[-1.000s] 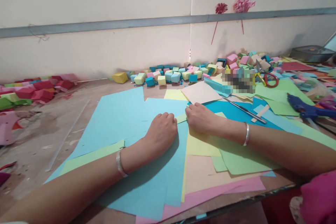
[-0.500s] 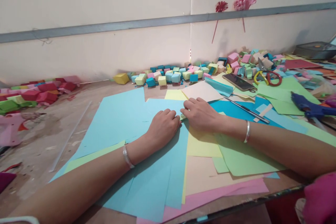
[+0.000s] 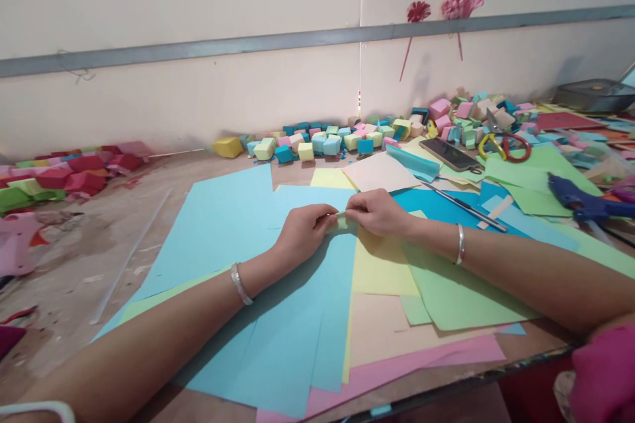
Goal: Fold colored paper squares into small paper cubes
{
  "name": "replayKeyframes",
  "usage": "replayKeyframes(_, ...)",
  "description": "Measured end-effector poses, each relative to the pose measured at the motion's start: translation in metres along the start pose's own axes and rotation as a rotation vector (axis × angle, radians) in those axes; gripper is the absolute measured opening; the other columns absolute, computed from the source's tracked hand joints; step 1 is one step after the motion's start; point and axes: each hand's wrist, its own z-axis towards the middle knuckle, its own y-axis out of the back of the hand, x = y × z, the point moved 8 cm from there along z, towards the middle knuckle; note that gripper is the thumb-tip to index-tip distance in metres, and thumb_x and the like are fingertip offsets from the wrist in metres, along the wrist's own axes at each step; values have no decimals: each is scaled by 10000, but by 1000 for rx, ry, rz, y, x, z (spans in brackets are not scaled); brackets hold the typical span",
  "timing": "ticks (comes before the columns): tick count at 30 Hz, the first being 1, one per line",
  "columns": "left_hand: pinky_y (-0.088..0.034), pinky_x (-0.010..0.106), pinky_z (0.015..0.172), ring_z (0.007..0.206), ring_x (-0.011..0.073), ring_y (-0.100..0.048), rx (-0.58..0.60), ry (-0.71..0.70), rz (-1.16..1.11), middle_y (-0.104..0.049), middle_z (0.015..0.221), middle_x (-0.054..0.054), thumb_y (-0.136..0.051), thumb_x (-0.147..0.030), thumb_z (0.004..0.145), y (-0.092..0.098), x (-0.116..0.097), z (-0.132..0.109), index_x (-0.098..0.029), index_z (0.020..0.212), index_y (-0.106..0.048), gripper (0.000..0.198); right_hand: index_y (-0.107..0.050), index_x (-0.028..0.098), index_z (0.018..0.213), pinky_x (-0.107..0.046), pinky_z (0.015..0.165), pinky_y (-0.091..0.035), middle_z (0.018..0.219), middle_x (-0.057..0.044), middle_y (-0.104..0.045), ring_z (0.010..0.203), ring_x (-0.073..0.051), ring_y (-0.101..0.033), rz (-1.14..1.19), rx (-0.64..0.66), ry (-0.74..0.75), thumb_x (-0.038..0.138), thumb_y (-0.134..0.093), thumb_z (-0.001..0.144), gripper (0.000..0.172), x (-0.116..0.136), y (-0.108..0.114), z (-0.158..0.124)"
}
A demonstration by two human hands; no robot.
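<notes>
A pale wall fills the back, crossed by a grey rail, with a pink flower and a red flower on thin stems against it. Below stands the table, with blue paper spread over its middle. Right of that lie a green sheet and a yellow sheet, with pink paper near the front edge. Paper cubes lie along the wall: a mostly red heap at left, a mixed row in the centre. The left hand and right hand, each with a silvery bangle at the wrist, nearly meet above the blue paper, fingers curled. At far right lies a blue glue gun; scissors and a phone lie beyond the right hand, and a pen rests on darker blue paper just beside it. Smallest is a pale green paper piece between the hands, its left end pinched by the left, its right end by the right; it looks folded, though the fingers hide much of it.
</notes>
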Motion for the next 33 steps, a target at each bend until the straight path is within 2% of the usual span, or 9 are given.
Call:
replayKeyframes(4,-408,222,638,677,127,-581,112,60,-89,-678,722,-11,-513,-187,852,-3,0,1,-169,843,-713,201,-684,146,655,-211,572,-319,609,13,-611,621,-97,-510,-50,37,-129,198,-566,746,158,-10,-5,1)
replayKeyframes(9,-422,237,676,721,135,-578,87,31,-45,-643,777,16,-576,-147,783,-1,-1,0,-174,795,-740,166,-660,151,638,-217,561,-295,584,22,-582,588,-90,-460,-82,7,-41,251,-561,773,195,-6,-6,-2)
replayKeyframes(12,-413,231,627,642,119,-543,90,55,-75,-624,716,-10,-606,-154,775,-3,1,0,-180,884,-720,160,-602,153,584,-231,543,-253,538,32,-517,553,-87,-386,-140,6,4,298,-528,811,279,-2,-8,-3)
replayKeyframes(17,-407,224,610,622,109,-521,124,38,-86,-607,693,-21,-629,-126,755,-6,-2,1,-171,794,-703,95,-590,179,602,-251,544,-214,576,22,-549,569,-105,-377,-354,29,-35,286,-548,767,201,-2,-11,0)
replayKeyframes(21,-401,239,628,645,117,-532,129,-88,46,-577,726,3,-580,-165,832,-7,-10,-1,-236,855,-768,202,-590,187,619,-259,520,-194,621,3,-593,592,-118,-439,-446,71,-138,371,-557,790,253,-6,-10,-3)
replayKeyframes(25,-367,295,642,731,179,-521,135,-286,401,-582,744,50,-538,-170,874,-6,-30,-9,-201,737,-751,256,-614,192,681,-261,520,-193,681,-14,-639,632,-130,-498,-521,48,-172,435,-571,814,280,-5,-6,-6)
replayKeyframes(27,-356,317,632,732,197,-518,219,-331,560,-583,722,63,-503,-105,867,-9,-38,-14,-164,690,-713,281,-625,192,710,-263,524,-193,710,-26,-658,661,-140,-525,-550,59,-168,442,-565,830,284,-5,-8,-7)
replayKeyframes(29,-342,325,598,716,203,-536,328,-315,651,-596,719,66,-474,-26,830,-10,-43,-20,-148,751,-707,274,-628,189,713,-268,528,-192,728,-36,-668,680,-147,-542,-567,73,-170,443,-557,840,293,-6,-9,-7)
replayKeyframes(33,-336,335,563,660,205,-563,490,-291,773,-623,720,75,-508,61,679,-13,-55,-38,-136,712,-685,267,-618,188,696,-269,522,-189,707,-33,-661,664,-143,-542,-553,74,-170,415,-552,843,278,-7,-10,-5)
